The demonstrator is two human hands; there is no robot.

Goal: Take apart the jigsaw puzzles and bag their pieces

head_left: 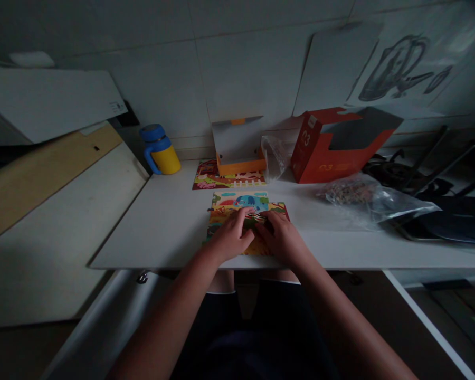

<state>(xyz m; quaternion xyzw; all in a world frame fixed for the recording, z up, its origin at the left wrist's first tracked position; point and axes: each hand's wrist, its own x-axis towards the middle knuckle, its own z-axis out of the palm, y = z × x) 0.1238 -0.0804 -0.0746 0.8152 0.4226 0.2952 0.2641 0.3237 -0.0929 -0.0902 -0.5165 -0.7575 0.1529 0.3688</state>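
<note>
SURFACE: white counter [162, 227] against tiled wall [241, 79] | AROUND: blue-yellow flask [169, 159] rear left; orange-rimmed box [241, 168] rear centre; red box [316, 158], clear bag [350, 192] right | FRONT CENTRE: picture board [251, 201], partly obscured by left hand [233, 233] and right hand [279, 232], both half-curled at small pieces [257, 216]; grip indeterminable

One head-worn view, forward and down over a nearby white table [158, 221]

Table [154, 227] free at 9 o'clock from my fingers [240, 215]. Blocked: orange box [241, 168] at 12, red box [319, 163] between 1 and 2, plastic bag [350, 192] near 3, bottle [169, 157] at 10.
</note>
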